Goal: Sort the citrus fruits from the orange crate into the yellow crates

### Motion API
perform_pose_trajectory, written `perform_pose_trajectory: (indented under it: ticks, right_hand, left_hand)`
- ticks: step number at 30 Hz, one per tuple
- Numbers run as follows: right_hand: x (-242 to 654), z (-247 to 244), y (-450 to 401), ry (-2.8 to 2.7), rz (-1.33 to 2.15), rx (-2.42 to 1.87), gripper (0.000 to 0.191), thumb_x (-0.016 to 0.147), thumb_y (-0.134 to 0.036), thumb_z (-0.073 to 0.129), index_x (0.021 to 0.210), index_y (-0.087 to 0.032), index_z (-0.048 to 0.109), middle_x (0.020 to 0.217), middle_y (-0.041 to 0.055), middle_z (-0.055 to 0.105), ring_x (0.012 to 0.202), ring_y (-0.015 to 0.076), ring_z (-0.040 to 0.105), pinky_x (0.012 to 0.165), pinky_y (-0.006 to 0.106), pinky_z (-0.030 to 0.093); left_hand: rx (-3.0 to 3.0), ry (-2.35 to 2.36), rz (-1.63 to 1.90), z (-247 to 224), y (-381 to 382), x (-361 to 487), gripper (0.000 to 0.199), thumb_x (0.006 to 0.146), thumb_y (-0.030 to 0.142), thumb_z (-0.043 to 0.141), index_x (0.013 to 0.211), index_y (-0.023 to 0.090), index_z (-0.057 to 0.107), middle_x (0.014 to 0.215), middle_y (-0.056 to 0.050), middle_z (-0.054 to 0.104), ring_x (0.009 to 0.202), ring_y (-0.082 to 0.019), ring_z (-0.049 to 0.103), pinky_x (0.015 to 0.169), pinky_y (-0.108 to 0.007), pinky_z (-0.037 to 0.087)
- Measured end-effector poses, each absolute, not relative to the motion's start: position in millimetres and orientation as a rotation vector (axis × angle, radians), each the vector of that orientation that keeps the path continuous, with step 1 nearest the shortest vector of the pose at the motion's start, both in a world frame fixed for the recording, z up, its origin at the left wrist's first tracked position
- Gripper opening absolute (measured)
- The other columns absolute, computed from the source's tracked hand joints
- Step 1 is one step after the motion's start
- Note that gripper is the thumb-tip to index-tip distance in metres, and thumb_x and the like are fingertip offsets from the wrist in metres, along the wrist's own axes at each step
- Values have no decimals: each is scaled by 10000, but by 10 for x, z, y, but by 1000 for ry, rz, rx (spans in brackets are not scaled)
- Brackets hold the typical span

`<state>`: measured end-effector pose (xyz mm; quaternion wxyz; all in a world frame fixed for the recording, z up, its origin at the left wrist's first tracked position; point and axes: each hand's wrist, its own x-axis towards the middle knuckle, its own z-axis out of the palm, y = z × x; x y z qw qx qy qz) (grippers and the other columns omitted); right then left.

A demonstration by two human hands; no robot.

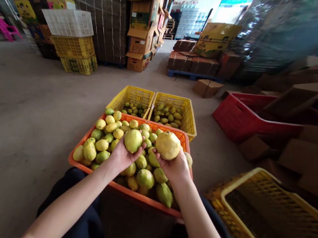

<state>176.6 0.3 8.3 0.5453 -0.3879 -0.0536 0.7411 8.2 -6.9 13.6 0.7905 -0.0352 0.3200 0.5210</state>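
My left hand [124, 157] is wrapped from below around a yellow-green lemon [133, 141]. In my right hand [176, 165] rests a bigger, paler yellow lemon [168, 145] with a bumpy skin, the fingers curled under it. Both fruits are held side by side, a small gap between them, above an orange crate [78, 163]. That crate is heaped with yellow and green lemons [145, 179] of mixed sizes, and my forearms hide part of the heap.
Just beyond stand two yellow crates [190, 118] with some lemons inside. A larger yellow crate [254, 175] is at my right, near a red bin [229, 116] and loose cardboard [314, 155]. Stacked crates [73, 46] and boxes [137, 44] rise farther back.
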Motion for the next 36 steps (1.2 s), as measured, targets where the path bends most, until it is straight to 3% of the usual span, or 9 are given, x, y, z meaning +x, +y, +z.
perform_pose_trajectory:
  ticks: [5,10,15,20,27,31,33,36]
  right_hand:
    - [1754,176,-63,-183,1717,-826,249,949,-429,601,1041,-218,695,752,61,766,552,201,702,463,264,585]
    - [1731,219,-98,-153,1756,-888,317,958,-478,538,943,-196,683,686,80,741,532,217,689,417,272,551]
    - [1699,201,-99,-131,1769,-916,249,924,-411,532,917,-205,671,693,74,740,559,227,683,423,287,536]
    - [1695,124,-52,-50,1830,-895,208,869,-346,539,946,-209,673,715,84,735,685,262,728,587,365,610]
    - [1660,135,-75,-104,1719,-953,101,885,-328,662,896,-231,634,703,6,721,591,191,675,561,322,604]
    - [1671,116,-62,-49,1718,-1014,75,924,-308,646,908,-235,632,698,-8,718,597,177,675,568,304,609]
    - [1659,95,-58,23,1743,-1043,167,997,-343,551,910,-222,627,705,13,720,604,181,682,573,306,611]
    - [1623,79,-73,40,1749,-1065,274,1053,-376,461,948,-192,634,761,47,740,617,187,689,561,304,599]
  left_hand:
    - [-15,754,1152,179,-52,58,360,1015,458,547,1086,137,692,774,-70,711,588,-171,688,520,-260,608]
    - [-124,703,1163,181,-42,34,399,1002,474,562,1111,107,673,768,-83,703,596,-176,687,527,-269,618]
    - [-135,730,1163,95,-28,47,302,1044,339,477,1141,130,671,805,-66,717,627,-166,703,549,-245,622]
    - [-120,757,1176,72,-22,90,304,1060,257,422,1209,187,678,823,-45,723,676,-166,726,642,-271,648]
    - [-159,836,1299,104,19,92,186,967,299,679,1103,173,657,789,-11,689,619,-158,689,571,-268,641]
    - [-176,818,1217,76,16,83,231,1047,294,505,1113,140,664,823,-58,691,652,-176,703,544,-279,638]
    - [-156,803,1171,58,4,84,285,1066,242,414,1131,135,671,844,-73,698,663,-176,709,529,-270,627]
    - [-124,792,1181,59,-3,93,267,1061,259,440,1113,144,675,860,-72,706,678,-180,719,552,-274,635]
